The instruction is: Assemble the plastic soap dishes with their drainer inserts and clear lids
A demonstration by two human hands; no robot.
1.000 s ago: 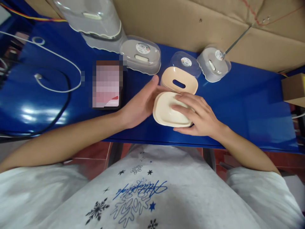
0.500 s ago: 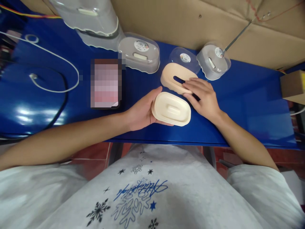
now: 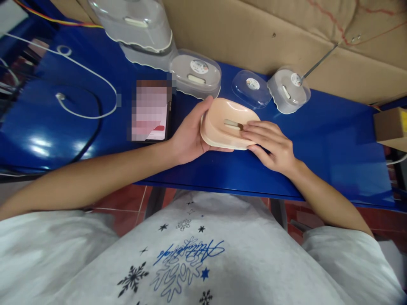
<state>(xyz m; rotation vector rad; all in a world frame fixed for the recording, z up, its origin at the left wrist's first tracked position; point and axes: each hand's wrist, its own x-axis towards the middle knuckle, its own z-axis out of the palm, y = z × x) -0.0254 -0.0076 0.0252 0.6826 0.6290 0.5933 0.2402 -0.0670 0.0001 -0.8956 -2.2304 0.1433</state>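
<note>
Over the blue table, my left hand (image 3: 189,137) is wrapped round the left end of a cream soap dish base (image 3: 222,146). A peach soap dish tray (image 3: 230,109) with a long slot lies over that base, and only the base's lower rim shows. My right hand (image 3: 276,148) grips the tray's right end, fingers near the slot and thumb at the edge. Through the slot, part of the cream ridge shows. Whether the two parts are fully seated cannot be told. Behind them a clear lid (image 3: 252,91) with a round label lies on the table.
Lidded soap boxes stand at the back: a stack (image 3: 136,29), one box (image 3: 197,76) beside it, and another (image 3: 288,91) to the right. A phone or tablet (image 3: 149,110) with a blurred screen lies left. A white cable (image 3: 85,63) crosses the blue table (image 3: 343,144).
My right hand has brought the peach tray forward from the table onto the cream base in my left hand. The clear lid, partly covered before, is now in full view.
</note>
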